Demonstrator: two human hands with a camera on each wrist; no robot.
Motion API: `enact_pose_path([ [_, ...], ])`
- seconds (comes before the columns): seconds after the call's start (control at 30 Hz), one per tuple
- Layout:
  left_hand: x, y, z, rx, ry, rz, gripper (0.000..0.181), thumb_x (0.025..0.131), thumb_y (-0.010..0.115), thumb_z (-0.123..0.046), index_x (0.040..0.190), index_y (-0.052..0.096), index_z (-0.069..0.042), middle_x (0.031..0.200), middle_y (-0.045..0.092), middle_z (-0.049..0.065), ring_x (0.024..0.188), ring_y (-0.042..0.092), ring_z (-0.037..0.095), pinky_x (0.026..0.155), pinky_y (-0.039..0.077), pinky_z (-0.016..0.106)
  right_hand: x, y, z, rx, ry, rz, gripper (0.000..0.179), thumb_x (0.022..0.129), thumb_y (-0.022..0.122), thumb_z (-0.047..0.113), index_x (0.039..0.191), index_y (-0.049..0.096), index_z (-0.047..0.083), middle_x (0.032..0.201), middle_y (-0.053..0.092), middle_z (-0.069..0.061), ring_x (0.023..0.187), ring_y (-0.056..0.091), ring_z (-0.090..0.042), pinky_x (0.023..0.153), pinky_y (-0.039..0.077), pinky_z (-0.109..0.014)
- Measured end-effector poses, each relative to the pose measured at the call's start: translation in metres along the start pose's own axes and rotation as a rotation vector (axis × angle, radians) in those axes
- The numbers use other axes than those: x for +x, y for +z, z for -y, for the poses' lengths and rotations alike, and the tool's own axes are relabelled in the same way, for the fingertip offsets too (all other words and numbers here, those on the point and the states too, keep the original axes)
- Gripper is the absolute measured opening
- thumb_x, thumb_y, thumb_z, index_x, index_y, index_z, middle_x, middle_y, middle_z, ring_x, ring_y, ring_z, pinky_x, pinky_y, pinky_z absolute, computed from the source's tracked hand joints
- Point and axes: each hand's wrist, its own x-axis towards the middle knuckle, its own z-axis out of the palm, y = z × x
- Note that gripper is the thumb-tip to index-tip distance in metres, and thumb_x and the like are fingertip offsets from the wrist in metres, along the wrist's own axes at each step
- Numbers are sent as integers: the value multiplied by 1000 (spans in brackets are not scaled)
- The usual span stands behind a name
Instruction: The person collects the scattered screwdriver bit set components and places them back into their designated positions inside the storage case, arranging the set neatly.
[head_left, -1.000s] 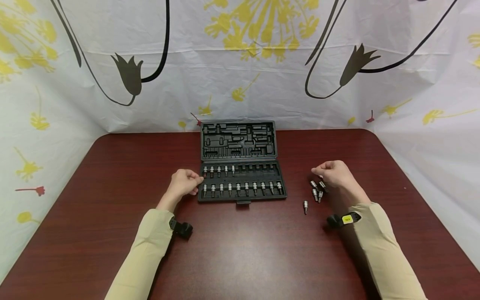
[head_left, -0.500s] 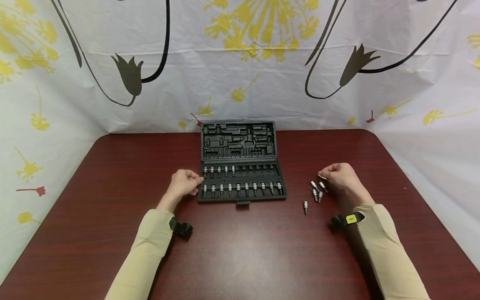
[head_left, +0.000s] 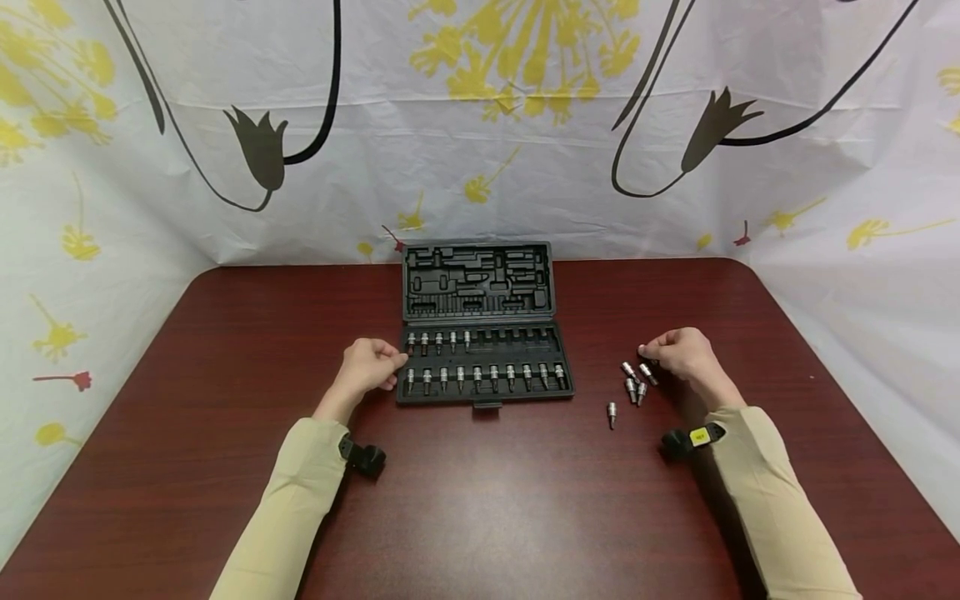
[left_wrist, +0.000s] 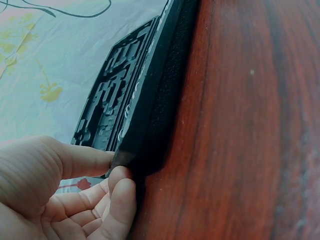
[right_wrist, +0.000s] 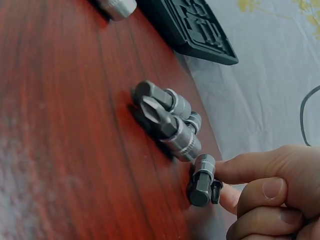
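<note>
An open black socket case (head_left: 517, 355) lies on the table, holding several bit sockets in two rows. Black slots show at the right of its back row. My left hand (head_left: 369, 367) pinches the case's left edge between thumb (left_wrist: 87, 161) and fingers. Over at the right, my right hand (head_left: 681, 352) pinches a small bit socket (right_wrist: 216, 192), mostly hidden behind another bit socket (right_wrist: 202, 181) in the right wrist view. Other loose bit sockets (right_wrist: 184, 142) lie clustered beside the fingertips. One single bit socket (head_left: 612, 414) lies apart, nearer the front.
The case's moulded lid (head_left: 480, 283) stands raised at the back, near a white patterned cloth (head_left: 480, 183). A dark red wooden table (head_left: 487, 500) carries everything. Black wrist cameras (head_left: 363, 459) sit at both sleeves.
My right hand has moved slightly right and down beside the loose bit sockets, and its fingers have closed on one there. My left hand stays at the case edge.
</note>
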Motion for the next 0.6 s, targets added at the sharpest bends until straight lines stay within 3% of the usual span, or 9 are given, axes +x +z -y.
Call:
enact_pose_path([
  [0.37,-1,0,0,14,0,1,18,88,64,-11,94,63,6,70,64,8,50,57,10,50,54,25,2,3,4,-93,-42,-68,25,84,62,20,75,66,-4,53,51,6,52,46,-12,49,40,-27],
  [0.6,-1,0,0,13,7,0,18,88,64,-11,94,63,6,71,65,9,50,57,10,50,54,25,0,4,12,-123,-72,-105,27,84,62,21,77,67,-4,64,57,1,61,47,-15,53,40,-27],
])
